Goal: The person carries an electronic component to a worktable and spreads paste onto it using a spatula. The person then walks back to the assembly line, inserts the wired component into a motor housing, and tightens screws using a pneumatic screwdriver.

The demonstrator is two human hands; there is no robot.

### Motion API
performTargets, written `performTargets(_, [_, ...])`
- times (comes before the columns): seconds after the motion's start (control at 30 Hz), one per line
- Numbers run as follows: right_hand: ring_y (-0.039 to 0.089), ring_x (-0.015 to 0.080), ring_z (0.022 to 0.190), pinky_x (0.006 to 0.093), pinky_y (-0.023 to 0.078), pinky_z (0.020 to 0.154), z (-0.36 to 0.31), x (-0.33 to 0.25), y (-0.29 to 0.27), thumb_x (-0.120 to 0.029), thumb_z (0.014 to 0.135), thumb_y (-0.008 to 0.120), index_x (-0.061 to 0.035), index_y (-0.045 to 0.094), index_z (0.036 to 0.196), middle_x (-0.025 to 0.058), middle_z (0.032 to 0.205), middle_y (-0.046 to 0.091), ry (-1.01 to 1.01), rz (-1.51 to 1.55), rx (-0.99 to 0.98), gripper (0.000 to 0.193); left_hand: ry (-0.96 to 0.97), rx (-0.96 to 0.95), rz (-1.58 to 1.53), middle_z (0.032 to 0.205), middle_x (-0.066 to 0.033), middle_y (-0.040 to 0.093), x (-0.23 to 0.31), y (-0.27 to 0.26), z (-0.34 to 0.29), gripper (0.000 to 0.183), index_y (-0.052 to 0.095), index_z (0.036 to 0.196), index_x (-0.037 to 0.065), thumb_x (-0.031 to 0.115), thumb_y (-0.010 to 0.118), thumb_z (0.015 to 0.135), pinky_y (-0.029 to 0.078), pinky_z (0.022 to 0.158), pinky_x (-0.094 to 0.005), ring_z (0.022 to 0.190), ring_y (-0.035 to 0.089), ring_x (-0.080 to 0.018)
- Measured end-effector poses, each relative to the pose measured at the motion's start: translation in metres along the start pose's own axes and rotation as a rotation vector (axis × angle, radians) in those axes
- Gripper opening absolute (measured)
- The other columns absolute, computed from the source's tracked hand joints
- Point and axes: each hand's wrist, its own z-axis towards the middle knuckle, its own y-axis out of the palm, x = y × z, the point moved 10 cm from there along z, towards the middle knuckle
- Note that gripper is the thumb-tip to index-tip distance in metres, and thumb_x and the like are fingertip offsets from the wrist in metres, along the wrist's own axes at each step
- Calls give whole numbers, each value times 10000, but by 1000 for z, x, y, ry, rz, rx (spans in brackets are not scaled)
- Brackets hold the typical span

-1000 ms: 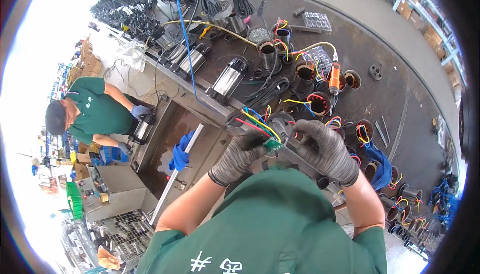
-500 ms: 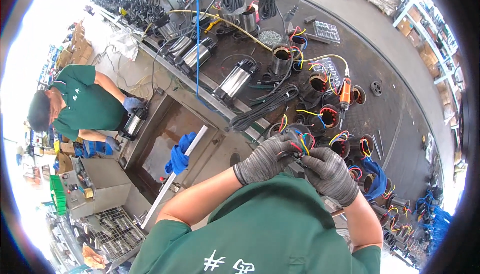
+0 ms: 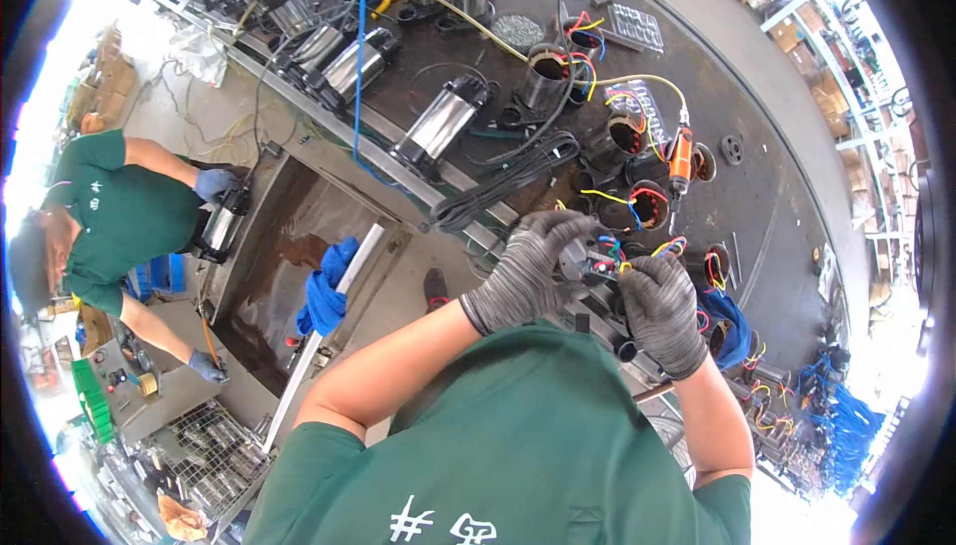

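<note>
By the curled fingers of the left hand (image 3: 528,276), a grey cap (image 3: 572,260) is gripped; a small board (image 3: 601,267) with coloured wires is seen against it, left of the driver (image 3: 680,161) and nearer the wearer. The fingers of the right hand (image 3: 662,311) are drawn narrow beside the board; whether a wire is pinched between them cannot be told.

A wire could be torn from the board by too hard a pull, since its joints are partly hidden by the gloves. Should the cap be let slip, it could be lost over the rim of the bench (image 3: 782,246), as the hands are held close to that edge. Loose wires could be snagged on those of the tube (image 3: 647,208), which is set just to the wearer's side of the driver's body. By a wide sweep forward, the driver itself could be knocked, or its hose (image 3: 637,79) caught.

Left of the driver, room is narrowed by a coiled cable (image 3: 508,186) and a motor (image 3: 438,129) on its side. Right of the driver, beyond the disc (image 3: 732,150), a broad bare stretch of bench is left for moving.
</note>
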Motion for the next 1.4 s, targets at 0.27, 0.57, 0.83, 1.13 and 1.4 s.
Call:
performTargets(0.27, [644, 311, 808, 419, 533, 711, 9, 11, 33, -33, 734, 729, -47, 724, 983, 126, 928, 677, 92, -51, -154, 250, -103, -65, -16, 1393, -195, 503, -41, 18, -7, 1041, 425, 1477, 119, 292, 926, 581, 420, 1105, -487, 1296, 497, -408])
performTargets(0.57, [655, 337, 744, 432, 532, 644, 23, 14, 57, -35, 781, 697, -48, 712, 942, 147, 836, 655, 103, -177, -198, 162, -82, 10, -71, 1325, -174, 554, -49, 18, -9, 1020, 446, 1446, 113, 311, 942, 577, 419, 1099, -476, 1259, 526, -385])
performTargets(0.83, [654, 311, 717, 423, 530, 610, 22, 22, 60, -83, 807, 702, -66, 716, 922, 131, 806, 650, 214, -241, -156, 117, -79, 24, -26, 1297, -171, 562, -49, 15, -7, 976, 465, 1426, 101, 377, 926, 611, 426, 1070, -483, 1222, 539, -391])
performTargets(1.13, [649, 322, 823, 446, 526, 668, 22, 21, 70, -100, 755, 681, -89, 678, 994, 137, 877, 623, 146, -364, -313, 240, -56, 9, 29, 1302, -178, 528, -45, 21, -10, 984, 435, 1434, 108, 325, 904, 598, 402, 1079, -494, 1240, 507, -395])
performTargets(1.4, [656, 371, 801, 472, 525, 673, 31, 25, 77, -71, 823, 620, -41, 668, 942, 195, 866, 621, 221, -398, -497, 132, -145, 25, 90, 1310, -197, 527, -44, 20, -12, 901, 498, 1353, 102, 274, 895, 562, 388, 1082, -526, 1258, 487, -404])
